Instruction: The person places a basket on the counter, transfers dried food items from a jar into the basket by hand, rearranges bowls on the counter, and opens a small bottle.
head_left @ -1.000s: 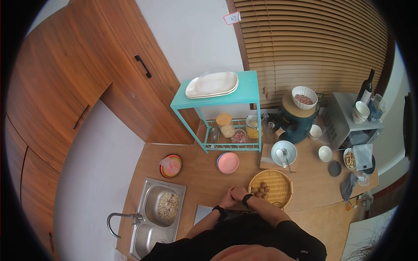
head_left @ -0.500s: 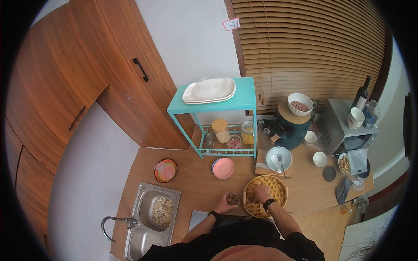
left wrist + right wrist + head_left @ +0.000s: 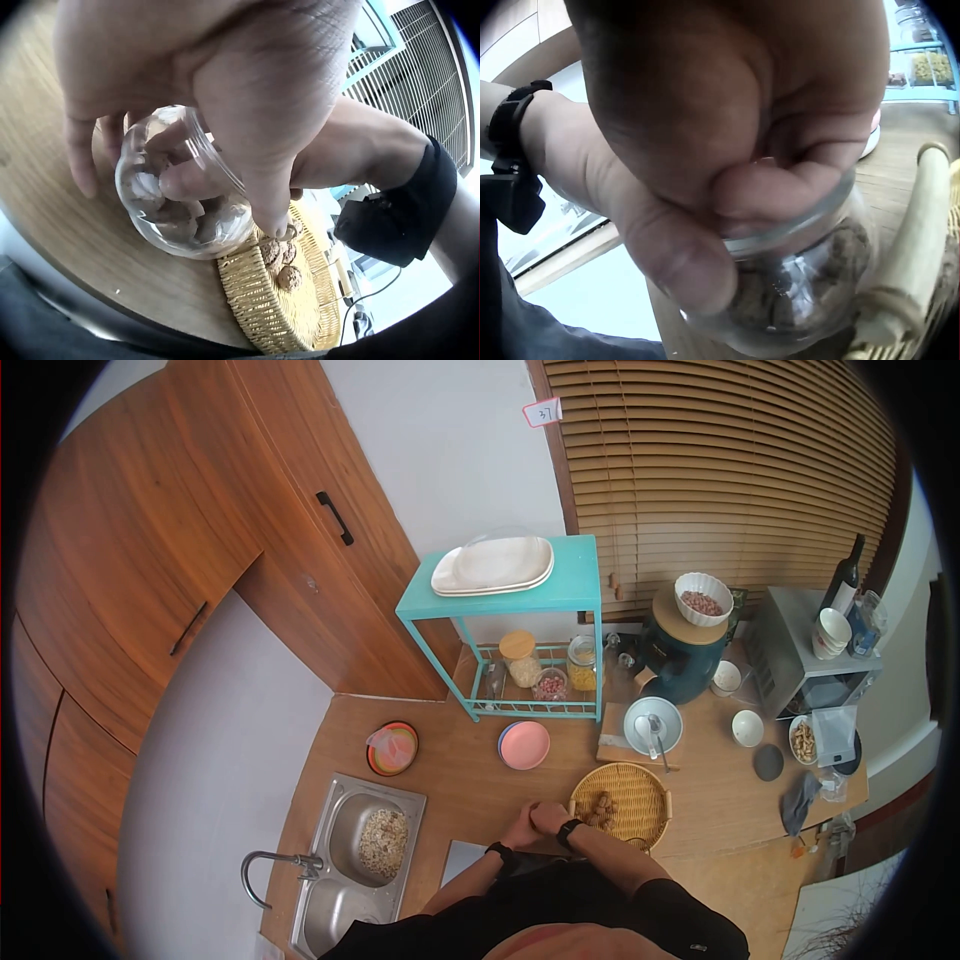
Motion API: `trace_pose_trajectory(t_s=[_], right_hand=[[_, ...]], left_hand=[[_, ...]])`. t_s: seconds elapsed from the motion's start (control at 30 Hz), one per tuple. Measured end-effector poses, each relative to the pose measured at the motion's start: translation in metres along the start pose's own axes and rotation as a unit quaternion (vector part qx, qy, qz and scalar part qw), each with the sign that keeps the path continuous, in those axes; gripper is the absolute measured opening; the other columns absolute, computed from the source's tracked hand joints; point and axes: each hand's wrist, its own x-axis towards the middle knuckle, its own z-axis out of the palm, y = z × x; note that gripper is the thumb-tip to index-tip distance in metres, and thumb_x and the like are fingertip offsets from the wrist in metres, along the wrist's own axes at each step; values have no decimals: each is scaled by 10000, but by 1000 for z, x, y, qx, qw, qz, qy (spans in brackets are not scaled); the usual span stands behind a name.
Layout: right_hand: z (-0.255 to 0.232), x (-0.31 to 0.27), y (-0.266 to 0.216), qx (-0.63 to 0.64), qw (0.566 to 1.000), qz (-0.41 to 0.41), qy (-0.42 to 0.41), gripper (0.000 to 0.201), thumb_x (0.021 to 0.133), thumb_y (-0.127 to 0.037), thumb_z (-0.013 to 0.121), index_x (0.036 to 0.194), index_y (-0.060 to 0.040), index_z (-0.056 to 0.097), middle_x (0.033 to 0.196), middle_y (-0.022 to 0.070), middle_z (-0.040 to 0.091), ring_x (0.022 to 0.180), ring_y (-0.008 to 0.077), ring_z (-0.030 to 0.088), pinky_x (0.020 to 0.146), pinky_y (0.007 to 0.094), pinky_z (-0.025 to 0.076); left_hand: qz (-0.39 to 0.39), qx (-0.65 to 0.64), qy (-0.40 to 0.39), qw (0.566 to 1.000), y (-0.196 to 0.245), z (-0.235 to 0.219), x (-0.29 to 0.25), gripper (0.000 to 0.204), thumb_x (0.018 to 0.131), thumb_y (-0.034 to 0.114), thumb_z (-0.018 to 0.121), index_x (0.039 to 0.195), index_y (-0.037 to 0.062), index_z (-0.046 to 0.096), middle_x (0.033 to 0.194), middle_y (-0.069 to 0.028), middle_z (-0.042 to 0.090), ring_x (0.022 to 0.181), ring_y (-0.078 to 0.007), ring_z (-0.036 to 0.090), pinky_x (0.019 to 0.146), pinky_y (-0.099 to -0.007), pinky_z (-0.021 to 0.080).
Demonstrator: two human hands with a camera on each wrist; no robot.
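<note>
My left hand (image 3: 520,830) grips a round glass jar (image 3: 169,238), its thumb along the rim in the left wrist view. Brown walnuts (image 3: 840,259) show through the glass. Over the jar's mouth is my right hand (image 3: 550,818), its fingers curled down into the opening in the right wrist view; I cannot tell whether a walnut is still between them. Beside the hands stands a round woven basket (image 3: 645,815) with several loose walnuts (image 3: 290,278). One wooden basket handle (image 3: 911,247) is close to the jar.
To the left is a double sink (image 3: 335,900) with a pale grainy heap in one basin. Behind the hands are pink plates (image 3: 525,745) and a turquoise rack (image 3: 500,610). A bowl with spoons (image 3: 640,740) stands beyond the basket, near a microwave (image 3: 790,650).
Half a second ago my right hand was down in the basket while the left held the jar apart. Now the right hand is back at the jar's mouth, both hands together as one second ago.
</note>
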Motion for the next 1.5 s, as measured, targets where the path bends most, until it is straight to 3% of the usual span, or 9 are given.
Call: trace_pose_trajectory(t_s=[0.07,0.27,0.57,0.63,0.77,0.93,1.13,1.33,1.5], right_hand=[[2,3,3,24,999,-8,-43,236,809,-139,597,984,-35,716,1015,149,703,934,296,688,783,417,556],[12,17,5,35,996,-10,-85,252,809,-155,598,999,-34,712,1016,181,690,926,328,681,762,428,551],[-43,-34,-1,44,996,-25,75,234,807,-242,585,853,-62,727,858,170,704,789,305,700,663,440,560],[-91,-64,-3,71,990,83,84,272,810,-268,571,815,-38,716,810,173,700,742,313,697,625,458,550],[-45,-79,51,-65,955,228,177,262,802,-303,614,875,-61,683,755,156,656,673,274,683,577,384,537],[-26,-94,78,-106,947,235,194,210,761,-222,636,885,-54,659,721,138,638,667,245,679,563,370,531],[-70,-59,21,66,993,-46,89,184,791,-149,582,904,-50,689,797,147,695,781,309,696,658,444,555],[9,-4,-5,17,999,33,10,225,836,-133,558,977,-55,715,990,156,702,918,315,689,761,446,556],[6,9,0,20,998,3,-65,243,853,-136,546,1009,-20,690,1014,180,692,917,333,685,753,462,550]], left_hand=[[6,-3,9,1000,0,1,-3,967,674,217,849,1431,58,268,1370,-218,452,1269,-353,469,1027,-418,417],[1,-19,0,1000,12,-2,-4,988,671,233,850,1438,58,252,1366,-227,462,1262,-349,484,1027,-415,416],[-75,-19,-37,996,2,-1,0,1045,637,266,891,1430,23,255,1386,-199,409,1303,-293,419,1062,-395,386],[-49,-3,1,999,20,-1,-8,1061,629,339,888,1428,20,267,1382,-212,425,1287,-322,443,1048,-407,400],[-75,-17,15,997,32,-4,-11,1129,602,459,888,1429,1,271,1390,-234,424,1278,-353,458,1039,-419,409],[-84,-9,6,996,34,-4,-13,1142,612,426,891,1438,-19,240,1400,-229,406,1297,-321,436,1055,-406,395],[-59,-6,18,998,25,-1,-10,1142,603,468,881,1445,17,254,1392,-234,430,1292,-352,450,1040,-417,407],[-38,2,3,999,13,0,-6,1052,656,255,882,1445,32,224,1400,-195,411,1304,-298,426,1082,-401,364],[-26,-22,-5,999,0,5,-4,1023,678,193,865,1448,37,210,1398,-191,418,1300,-297,432,1070,-399,377]])
